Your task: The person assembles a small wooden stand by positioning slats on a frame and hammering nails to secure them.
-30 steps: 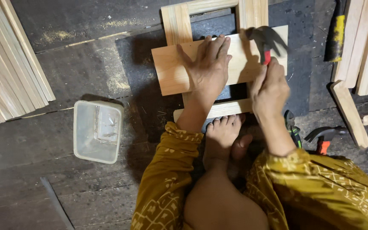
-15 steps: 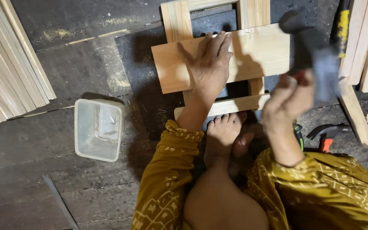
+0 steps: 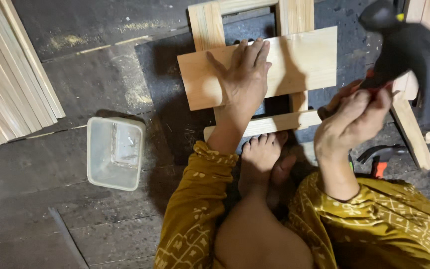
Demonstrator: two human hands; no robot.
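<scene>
Clear plastic tub on dark floor, stacked wooden slats left

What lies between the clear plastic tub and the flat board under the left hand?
Only bare dark floor with some sawdust, in the head view. Nothing stands between the plastic tub and the board that the left hand presses.

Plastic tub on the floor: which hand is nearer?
Left. The left hand presses flat on the wooden board, right of the plastic tub. The right hand grips a raised hammer, farther right.
</scene>
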